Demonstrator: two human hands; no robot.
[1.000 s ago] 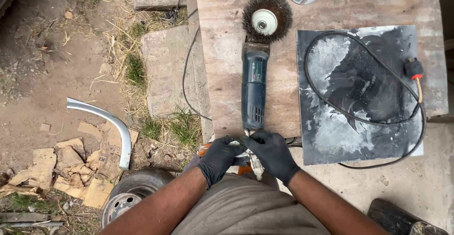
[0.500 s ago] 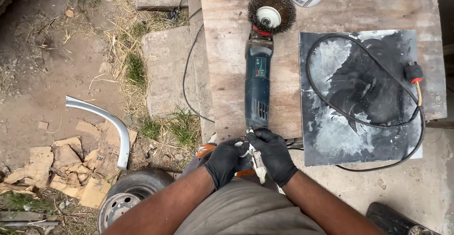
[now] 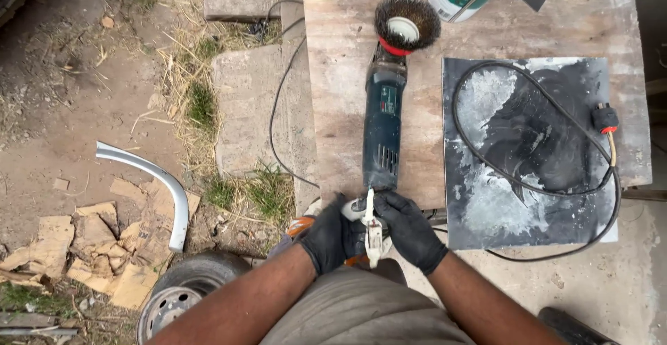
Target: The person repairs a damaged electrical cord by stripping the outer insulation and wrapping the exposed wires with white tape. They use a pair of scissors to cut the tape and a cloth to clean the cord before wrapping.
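Both hands sit unchanged since earlier at six o'clock. Left hand (image 3: pixel 328 237) and right hand (image 3: pixel 410 230) grip pinching a white fitting (image 3: pixel 373 228) below the grinder (image 3: pixel 383 119) on the surface (image 3: pixel 333 109); rigid, light, best pinched mid-length.

Flat, even daylight from above; shadows are soft and faint. No glare. The picture is sharp throughout, with slight wide-angle bending at the edges.
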